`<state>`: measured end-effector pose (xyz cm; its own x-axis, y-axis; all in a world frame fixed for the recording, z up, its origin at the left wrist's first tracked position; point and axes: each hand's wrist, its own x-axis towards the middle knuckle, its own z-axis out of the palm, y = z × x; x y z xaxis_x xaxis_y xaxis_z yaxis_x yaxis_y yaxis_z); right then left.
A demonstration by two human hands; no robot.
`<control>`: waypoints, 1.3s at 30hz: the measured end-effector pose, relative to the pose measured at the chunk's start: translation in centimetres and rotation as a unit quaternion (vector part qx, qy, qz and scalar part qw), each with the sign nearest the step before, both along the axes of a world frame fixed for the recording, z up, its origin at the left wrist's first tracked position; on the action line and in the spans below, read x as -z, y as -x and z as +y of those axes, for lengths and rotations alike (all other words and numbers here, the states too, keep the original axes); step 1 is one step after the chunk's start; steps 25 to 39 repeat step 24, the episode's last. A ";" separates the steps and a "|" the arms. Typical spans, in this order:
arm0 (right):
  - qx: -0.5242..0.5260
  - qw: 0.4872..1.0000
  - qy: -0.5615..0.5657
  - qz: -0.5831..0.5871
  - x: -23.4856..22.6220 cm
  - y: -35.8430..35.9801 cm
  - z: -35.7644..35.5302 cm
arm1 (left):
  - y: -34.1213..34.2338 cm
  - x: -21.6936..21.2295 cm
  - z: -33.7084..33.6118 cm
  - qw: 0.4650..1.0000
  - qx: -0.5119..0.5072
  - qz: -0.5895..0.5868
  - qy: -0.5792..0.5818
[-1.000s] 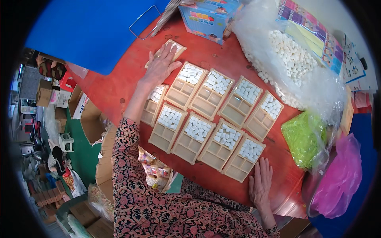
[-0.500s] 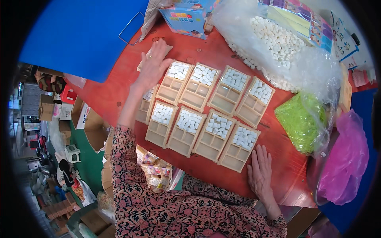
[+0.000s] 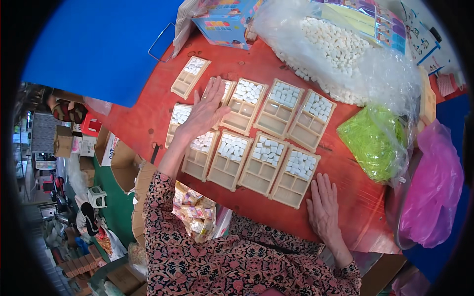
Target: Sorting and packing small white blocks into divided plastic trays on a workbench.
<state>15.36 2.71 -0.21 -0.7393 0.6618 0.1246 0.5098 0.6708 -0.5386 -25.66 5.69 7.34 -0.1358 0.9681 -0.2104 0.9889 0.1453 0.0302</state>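
Left hand (image 3: pixel 210 109) lies flat, fingers spread, palm down on the beige compartment trays (image 3: pixel 256 138) at approx 10 o'clock of the group; grips nothing. Right hand (image 3: pixel 323 204) also flat & open on the red table (image 3: pixel 355 197), just beside the tray at 5 o'clock, holding nothing. Trays sit in two rows mid-table, each w/ one end compartment full of small white blocks, other compartments bare. One separate tray (image 3: pixel 190 77) at 11 o'clock, same fill. Clear bag of white blocks (image 3: pixel 335 49) at 1 o'clock; green bag (image 3: pixel 373 143) at 3 o'clock, pink bag (image 3: pixel 432 192) beyond it.
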 end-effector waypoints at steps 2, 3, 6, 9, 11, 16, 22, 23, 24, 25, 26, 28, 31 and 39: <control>-0.001 1.000 -0.001 0.002 0.0 0.1 0.0 | 0.4 0.3 -0.3 0.992 -0.021 -0.105 -0.070; 0.004 1.000 0.007 0.013 0.0 0.0 0.0 | 0.4 0.2 -0.5 0.992 -0.020 -0.104 -0.069; 0.011 1.000 0.014 0.023 -0.1 0.1 -0.1 | 0.2 0.3 -1.3 0.992 -0.032 -0.093 -0.084; 0.010 1.000 0.012 0.021 -0.2 0.1 -0.1 | -0.1 0.5 -1.6 0.999 -0.001 -0.032 -0.042; 0.009 1.000 0.013 0.020 -0.3 0.1 -0.1 | -0.1 0.4 -1.6 0.999 0.006 -0.002 -0.039; 0.014 1.000 0.009 0.010 -0.2 0.1 -0.2 | -0.2 -0.3 -1.4 1.000 -0.005 -0.001 -0.013; 0.011 1.000 0.012 0.007 -0.4 0.2 -0.1 | -0.6 0.8 -0.9 0.998 0.004 -0.041 -0.057; 0.010 1.000 0.014 0.008 -0.3 0.2 -0.1 | -0.5 1.2 -0.9 0.999 0.013 -0.035 -0.028; 0.013 1.000 0.015 0.007 -0.2 0.1 -0.2 | -0.9 1.1 -0.7 0.999 0.025 -0.034 -0.030; 0.013 1.000 0.015 0.007 -0.2 0.1 -0.2 | -0.9 1.1 -0.7 0.999 0.025 -0.034 -0.030; 0.013 1.000 0.015 0.007 -0.2 0.1 -0.2 | -0.9 1.1 -0.7 0.999 0.025 -0.034 -0.030; 0.013 1.000 0.015 0.007 -0.2 0.1 -0.2 | -0.9 1.1 -0.7 0.999 0.025 -0.034 -0.030; 0.013 1.000 0.015 0.007 -0.2 0.1 -0.2 | -0.9 1.1 -0.7 0.999 0.025 -0.034 -0.030; 0.013 1.000 0.015 0.007 -0.2 0.1 -0.2 | -0.9 1.1 -0.7 0.999 0.025 -0.034 -0.030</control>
